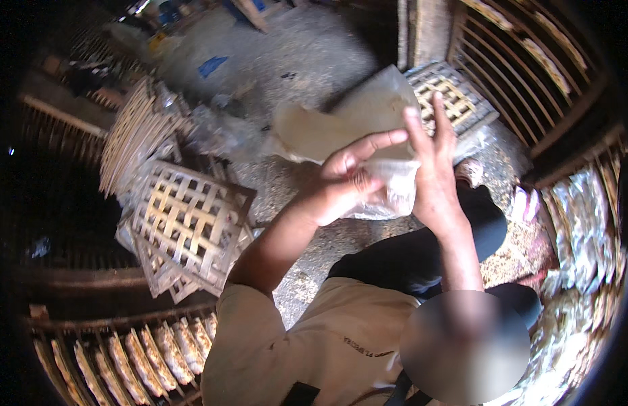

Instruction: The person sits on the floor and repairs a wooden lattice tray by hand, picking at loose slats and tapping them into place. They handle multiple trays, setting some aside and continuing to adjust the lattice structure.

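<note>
A clear, crumpled plastic bag (392,193) hangs between my hands, with something whitish showing near its upper part. My left hand (348,179) grips its left side, the thumb lying over the plastic and the index finger reaching toward the other hand. My right hand (432,152) is upright against the bag's right side, fingers stretched out and apart. Behind them spreads a brownish, translucent sheet (320,132). What lies inside the bag, and the lower fingers of my left hand, are partly hidden.
Woven bamboo trays (185,216) are stacked at the left, and another lattice tray (449,95) lies at the upper right. Slatted racks (524,74) stand along the right. Whitish slabs (127,362) line a rack at lower left. Plastic-wrapped packs (585,230) fill the right edge.
</note>
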### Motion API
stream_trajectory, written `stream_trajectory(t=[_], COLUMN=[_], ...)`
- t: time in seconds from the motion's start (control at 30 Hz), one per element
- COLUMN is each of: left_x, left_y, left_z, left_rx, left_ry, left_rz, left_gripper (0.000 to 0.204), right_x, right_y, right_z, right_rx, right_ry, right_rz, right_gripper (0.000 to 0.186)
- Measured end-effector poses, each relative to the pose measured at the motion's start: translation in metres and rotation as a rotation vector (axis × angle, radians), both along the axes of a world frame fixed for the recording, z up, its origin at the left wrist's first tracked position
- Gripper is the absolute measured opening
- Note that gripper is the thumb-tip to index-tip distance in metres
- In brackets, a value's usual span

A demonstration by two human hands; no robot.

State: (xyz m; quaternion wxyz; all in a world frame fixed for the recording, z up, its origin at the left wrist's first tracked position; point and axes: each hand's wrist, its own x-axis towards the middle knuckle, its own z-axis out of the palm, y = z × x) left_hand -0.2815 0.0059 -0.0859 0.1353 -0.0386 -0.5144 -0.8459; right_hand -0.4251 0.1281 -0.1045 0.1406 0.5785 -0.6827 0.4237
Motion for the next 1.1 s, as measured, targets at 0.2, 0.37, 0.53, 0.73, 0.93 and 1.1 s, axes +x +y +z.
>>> stream_trajectory(t=[0.2, 0.37, 0.53, 0.73, 0.93, 1.1], left_x=[-0.073, -0.166, -0.259, -0.359, -0.403, -0.386], left_y=[0.01, 0.009, 0.073, 0.169, 0.261, 0.281], left_z=[0.01, 0.022, 0.02, -0.045, -0.113, -0.162], left_rx=[0.063, 0.03, -0.126, -0.775, -0.997, -1.135], left_ry=[0.076, 0.305, 0.279, 0.123, 0.082, 0.132], left_rz=[0.019, -0.039, -0.024, -0.143, 0.038, -0.236], left_gripper=[0.065, 0.064, 0.067, 0.058, 0.03, 0.072], right_x=[-0.071, -0.139, -0.197, -0.228, -0.231, -0.226], right_y=[0.019, 0.054, 0.15, 0.279, 0.388, 0.416], right_z=[0.007, 0.025, 0.05, 0.04, -0.054, -0.086], right_rx=[-0.104, -0.128, -0.165, -0.144, -0.452, -0.274], right_ry=[0.062, -0.066, -0.037, -0.366, -0.528, -0.844], right_rz=[-0.255, -0.535, -0.703, -0.878, -0.736, -0.957], right_gripper=[0.016, 0.034, 0.039, 0.037, 0.03, 0.032])
